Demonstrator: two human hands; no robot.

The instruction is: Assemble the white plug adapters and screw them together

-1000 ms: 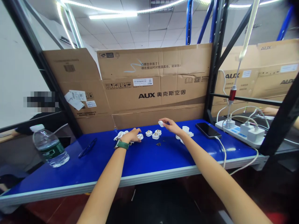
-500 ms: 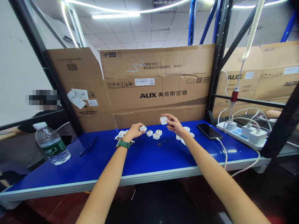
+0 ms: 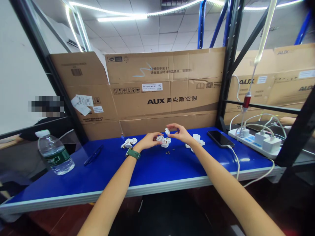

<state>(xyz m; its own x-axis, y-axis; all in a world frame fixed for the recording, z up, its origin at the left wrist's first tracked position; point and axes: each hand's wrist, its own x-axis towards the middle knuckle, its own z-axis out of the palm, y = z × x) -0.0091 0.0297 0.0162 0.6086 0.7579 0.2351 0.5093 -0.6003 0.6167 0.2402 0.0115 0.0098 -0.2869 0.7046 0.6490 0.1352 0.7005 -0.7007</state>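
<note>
My left hand point(image 3: 149, 141), with a green-banded watch on the wrist, pinches a white plug body point(image 3: 160, 138). Facing it, my right hand point(image 3: 180, 133) grips a white plug cover point(image 3: 167, 131) between thumb and fingers, tilted on edge. A small dark item shows among the right fingers, too small to name. Just below the hands, white plug halves with brass parts point(image 3: 166, 143) rest on the blue table point(image 3: 157, 170). Several small dark screws point(image 3: 167, 152) lie in front of them.
White plug pieces point(image 3: 129, 142) are piled at left, and white covers point(image 3: 196, 137) at right. A water bottle point(image 3: 54, 152) and dark pen-like object point(image 3: 94, 155) stand farther left. A phone point(image 3: 220, 139) on a cable and a power strip point(image 3: 256, 141) occupy the right.
My left hand has carried the plug body rightward, over the plug halves. My right hand has brought the cover a little left and down, turning it edge-on. The two pieces are now closer together.
</note>
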